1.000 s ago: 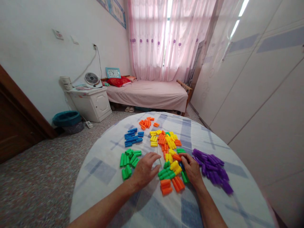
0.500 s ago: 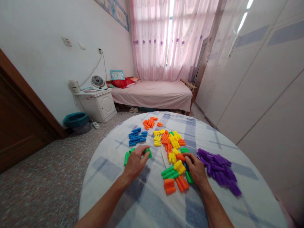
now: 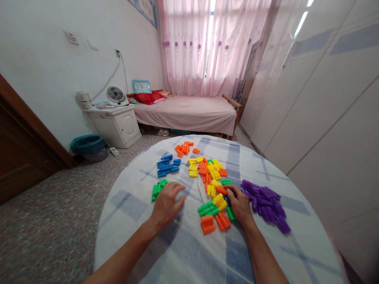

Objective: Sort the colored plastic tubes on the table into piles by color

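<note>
My left hand is over the left part of the table, fingers apart, with nothing visible in it. Beside its fingertips lies a pile of green plastic blocks, partly covered by the hand. My right hand is at the right edge of the mixed heap, its fingertips closed on an orange block. A dark blue block is partly hidden under those fingers. Around it lie yellow blocks, green blocks and orange blocks, ribbed and finger-shaped.
Purple blocks form a pile to the right of my right hand. Blue blocks and orange blocks lie farther back in groups. A checked cloth covers the round table. Beyond stand a bed and a white cabinet.
My left hand has let go of a green block, which now lies with the other green ones, and its fingers have spread. My right hand stays at the orange block. The camera view has shifted slightly.
</note>
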Tool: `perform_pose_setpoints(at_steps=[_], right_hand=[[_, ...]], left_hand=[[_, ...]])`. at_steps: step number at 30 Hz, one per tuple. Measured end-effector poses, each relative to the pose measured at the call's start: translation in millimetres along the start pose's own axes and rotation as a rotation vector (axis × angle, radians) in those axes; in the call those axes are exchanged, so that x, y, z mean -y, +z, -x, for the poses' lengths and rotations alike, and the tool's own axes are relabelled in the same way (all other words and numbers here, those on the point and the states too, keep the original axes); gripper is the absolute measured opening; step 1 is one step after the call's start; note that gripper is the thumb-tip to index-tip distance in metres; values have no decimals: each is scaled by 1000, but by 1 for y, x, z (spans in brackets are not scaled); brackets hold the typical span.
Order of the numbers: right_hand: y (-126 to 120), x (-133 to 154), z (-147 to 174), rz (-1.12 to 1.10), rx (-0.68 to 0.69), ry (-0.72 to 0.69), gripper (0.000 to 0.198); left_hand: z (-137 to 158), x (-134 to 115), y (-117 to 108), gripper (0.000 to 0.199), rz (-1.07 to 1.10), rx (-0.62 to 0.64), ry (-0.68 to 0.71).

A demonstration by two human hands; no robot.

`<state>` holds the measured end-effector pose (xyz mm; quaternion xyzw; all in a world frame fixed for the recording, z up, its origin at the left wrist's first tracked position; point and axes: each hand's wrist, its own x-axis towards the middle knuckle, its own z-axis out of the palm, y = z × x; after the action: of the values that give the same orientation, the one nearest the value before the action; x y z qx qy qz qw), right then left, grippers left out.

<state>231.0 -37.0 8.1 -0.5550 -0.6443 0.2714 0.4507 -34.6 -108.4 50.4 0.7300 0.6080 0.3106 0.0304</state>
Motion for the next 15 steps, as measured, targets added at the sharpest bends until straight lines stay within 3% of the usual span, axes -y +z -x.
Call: perform_pose_setpoints(at_steps=[3,6,10,15], right_hand=[[0,0,0,2,1,1,32],[-1,0,0,-2,9,-7,32],[-2,0,0,2,14,-9,32],[-2,2,-1,10,17,-8,32]], left_hand=[[1,-36,21,25,66,220,75],[-2,-56,40,25,48,330,34],[-8,-60,53,27,102,382,-102],[-8,-51,54,19,341,371,-219]])
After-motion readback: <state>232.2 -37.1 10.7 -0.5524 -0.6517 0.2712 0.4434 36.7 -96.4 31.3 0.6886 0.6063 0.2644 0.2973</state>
